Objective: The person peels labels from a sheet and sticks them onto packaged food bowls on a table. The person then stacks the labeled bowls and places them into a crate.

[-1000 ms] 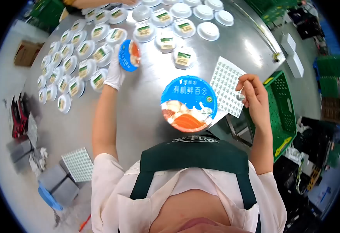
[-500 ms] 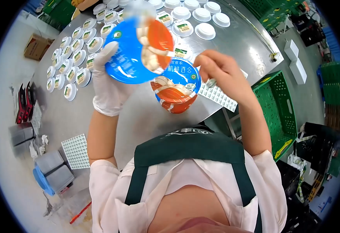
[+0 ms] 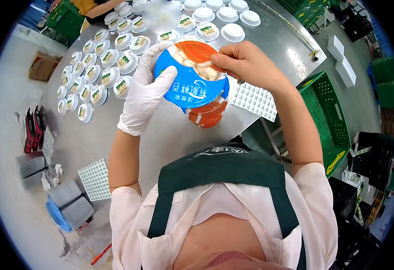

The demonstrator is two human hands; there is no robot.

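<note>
My left hand (image 3: 148, 90), in a white glove, grips the left edge of a round blue and orange lid (image 3: 192, 83) printed with mushroom-like or bulb-like pieces. At the lid's upper right edge is my bare right hand (image 3: 246, 65), its thumb and finger pinched together; whether a small sticker is between them is too small to tell. Partly covered by the lid, a stack of similar round lids (image 3: 209, 114) stands on the metal table (image 3: 161, 148). A sheet of small green-and-white stickers (image 3: 255, 101) lies to the right, below my right hand.
Many white tubs (image 3: 127, 61), several with labels, cover the table's left and far side. A green crate (image 3: 325, 112) stands at the right. Another person's arm (image 3: 104, 8) reaches in at the top left. A second sticker sheet (image 3: 94, 180) is at lower left.
My left hand has brought a lid from the tubs over to the stack, turning it. My right hand has moved from the sticker sheet to the lid's edge.
</note>
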